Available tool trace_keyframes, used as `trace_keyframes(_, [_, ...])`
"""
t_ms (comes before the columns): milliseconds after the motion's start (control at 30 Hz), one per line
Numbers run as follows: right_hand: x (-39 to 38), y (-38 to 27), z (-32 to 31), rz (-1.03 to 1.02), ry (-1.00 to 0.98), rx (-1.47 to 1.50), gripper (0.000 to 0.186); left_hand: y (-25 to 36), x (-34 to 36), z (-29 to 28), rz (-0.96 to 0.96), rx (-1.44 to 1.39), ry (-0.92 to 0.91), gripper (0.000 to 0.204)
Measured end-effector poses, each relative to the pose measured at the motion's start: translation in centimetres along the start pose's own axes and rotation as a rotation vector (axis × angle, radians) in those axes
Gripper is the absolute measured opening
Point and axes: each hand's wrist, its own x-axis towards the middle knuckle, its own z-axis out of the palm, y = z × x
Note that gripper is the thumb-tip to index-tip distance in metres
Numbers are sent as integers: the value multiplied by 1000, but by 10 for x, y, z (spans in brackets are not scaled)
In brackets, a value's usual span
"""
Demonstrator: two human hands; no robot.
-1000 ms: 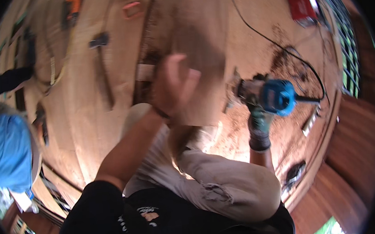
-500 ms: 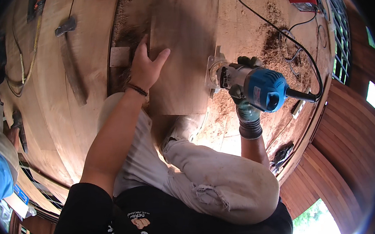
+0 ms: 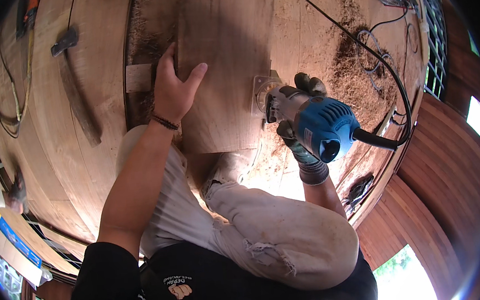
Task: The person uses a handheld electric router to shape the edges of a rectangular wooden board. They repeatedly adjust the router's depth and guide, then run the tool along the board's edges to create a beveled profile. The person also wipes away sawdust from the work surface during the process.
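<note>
Sawdust-strewn plank floor (image 3: 320, 25), reddish wood-panelled wall (image 3: 425, 214), bright window (image 3: 474, 116) (daylight outside).

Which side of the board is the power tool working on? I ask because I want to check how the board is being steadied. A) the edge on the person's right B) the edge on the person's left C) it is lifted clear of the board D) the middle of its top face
A: the blue power tool, gripped by the gloved right hand, sits at the right edge of the board, while the bare left hand presses on the board's left side.
</note>
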Motion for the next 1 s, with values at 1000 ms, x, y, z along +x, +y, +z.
trace_keyframes(1000, [54, 61, 1, -144, 222, 75, 59, 12, -4, 2, 129, 246, 45, 85])
